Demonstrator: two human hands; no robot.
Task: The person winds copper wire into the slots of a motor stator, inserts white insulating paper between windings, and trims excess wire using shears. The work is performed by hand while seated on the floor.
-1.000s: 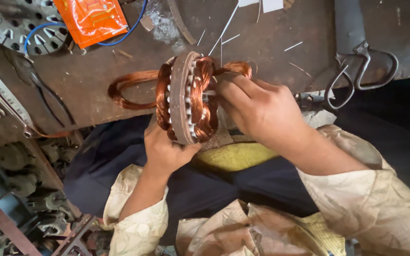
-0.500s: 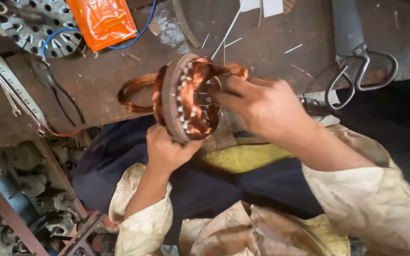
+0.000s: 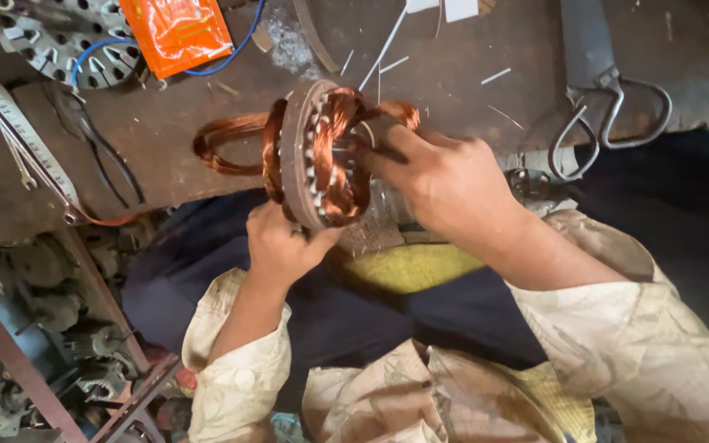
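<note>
Dusty brown workbench (image 3: 469,98) across the top, littered with white paper slivers, above a lap in dark cloth. Ring-shaped grey metal stator core wound with copper wire (image 3: 315,160) held on edge just off the bench's near rim, over the lap. Left hand (image 3: 282,246) clenched under the core's lower rim, propping it from below. Right hand (image 3: 445,184) reaching in from the side, fingers (image 3: 375,143) pinched on the copper coil at the core's open face — exactly what sits between the fingertips cannot be told. Loose loops of copper wire (image 3: 223,143) trailing from the far side onto the bench.

Compared with a second ago: core tipped slightly more upright and carried a little higher in view, right hand pushed further over the winding — apparently pressing the coil into its slots.

Large steel shears (image 3: 609,90) lying well to the right, orange plastic packet (image 3: 176,31) and perforated grey metal disc (image 3: 84,49) at upper left, untouched.
</note>
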